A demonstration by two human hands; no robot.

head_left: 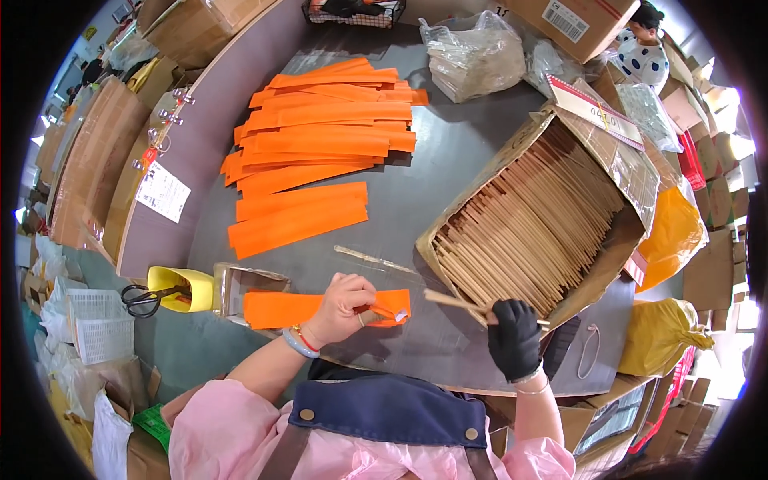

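Note:
My left hand (pixel 346 306) pinches the right end of an orange strip (pixel 280 308) lying flat near the table's front edge. That end is lifted and looks parted like a sleeve's mouth, with a small white spot by it. My right hand (pixel 514 340), in a black fingerless glove, grips thin pale wooden sticks (pixel 452 302) whose ends point left toward the strip, a short gap away. I cannot tell exactly how many sticks it holds. Beyond my right hand, a tilted cardboard box (pixel 433 240) is packed with wooden sticks (pixel 532 220) lying side by side.
Overlapping orange strips (pixel 324 120) spread over the far left of the table (pixel 320 232). A yellow cup (pixel 194 290) with black-handled scissors (pixel 142 301) stands at the left, beside a small open box (pixel 254 280). Plastic bags (pixel 472 56) and a carton (pixel 572 28) sit at the back.

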